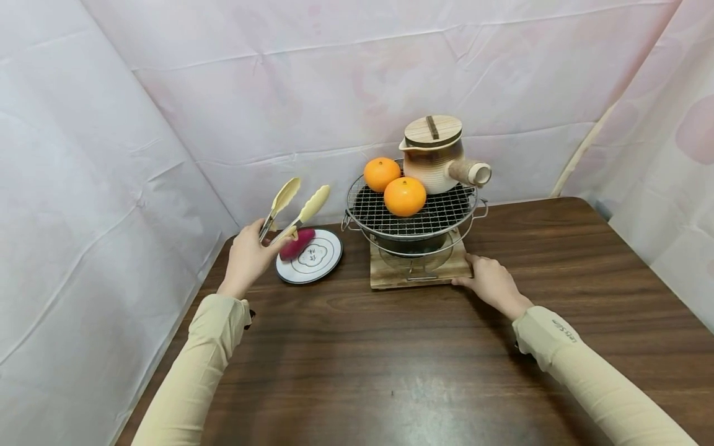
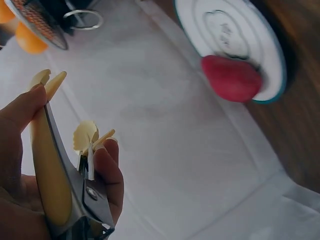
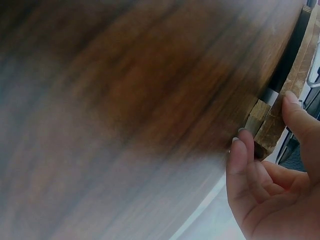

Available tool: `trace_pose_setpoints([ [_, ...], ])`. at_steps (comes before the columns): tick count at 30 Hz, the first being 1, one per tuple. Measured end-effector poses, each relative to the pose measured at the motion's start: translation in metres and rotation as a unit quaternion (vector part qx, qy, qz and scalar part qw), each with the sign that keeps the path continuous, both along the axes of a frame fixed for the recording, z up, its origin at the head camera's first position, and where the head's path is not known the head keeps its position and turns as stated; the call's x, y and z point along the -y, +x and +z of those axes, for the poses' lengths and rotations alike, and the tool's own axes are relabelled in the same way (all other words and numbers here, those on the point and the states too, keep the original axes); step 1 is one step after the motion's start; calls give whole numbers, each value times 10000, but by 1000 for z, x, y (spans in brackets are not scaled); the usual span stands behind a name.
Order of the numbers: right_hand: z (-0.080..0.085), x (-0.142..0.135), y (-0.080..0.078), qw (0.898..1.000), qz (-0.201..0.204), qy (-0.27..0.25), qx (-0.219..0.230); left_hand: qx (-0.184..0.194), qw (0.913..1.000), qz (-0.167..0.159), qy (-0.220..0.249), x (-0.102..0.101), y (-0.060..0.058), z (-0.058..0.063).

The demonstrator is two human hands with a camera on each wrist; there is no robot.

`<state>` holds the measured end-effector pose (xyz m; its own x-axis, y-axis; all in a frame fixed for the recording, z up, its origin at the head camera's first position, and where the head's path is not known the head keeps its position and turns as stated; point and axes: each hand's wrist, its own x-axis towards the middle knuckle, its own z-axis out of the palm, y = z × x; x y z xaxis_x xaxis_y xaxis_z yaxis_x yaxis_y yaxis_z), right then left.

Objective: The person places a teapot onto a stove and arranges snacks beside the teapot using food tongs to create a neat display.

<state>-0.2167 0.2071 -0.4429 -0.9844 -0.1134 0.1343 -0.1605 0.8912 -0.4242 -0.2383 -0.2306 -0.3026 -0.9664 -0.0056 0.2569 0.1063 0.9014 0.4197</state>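
Note:
My left hand (image 1: 245, 257) holds metal tongs (image 1: 315, 204) with cream tips, their two arms spread apart and nothing between them. Below and behind the tongs, a purple-red sweet potato-like piece (image 1: 295, 245) lies on a white plate (image 1: 330, 249) with a dark rim. At the right, the fingers of my right hand (image 1: 495, 284) grip the near right corner of the wooden base (image 1: 385, 272) under a round tabletop grill (image 1: 435, 222). In the right wrist view the thumb lies on top of that base (image 3: 272, 130), with fingertips at its lower edge.
Two oranges (image 1: 405, 197) sit on the grill's wire mesh. Behind them stands a clay teapot (image 1: 432, 164) with a wooden lid and a side handle pointing right. A white patterned cloth (image 1: 312, 93) hangs behind and beside the dark wooden table (image 1: 346, 347).

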Motion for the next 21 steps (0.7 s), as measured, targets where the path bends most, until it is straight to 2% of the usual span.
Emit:
trace_pose_setpoints([
  [11,0,0,1,10000,-21,-1,46,200,9992,278,-223,23,0,-21],
  [21,0,-1,0,9999,-8,19,116,420,9975,402,-403,43,0,-44],
])
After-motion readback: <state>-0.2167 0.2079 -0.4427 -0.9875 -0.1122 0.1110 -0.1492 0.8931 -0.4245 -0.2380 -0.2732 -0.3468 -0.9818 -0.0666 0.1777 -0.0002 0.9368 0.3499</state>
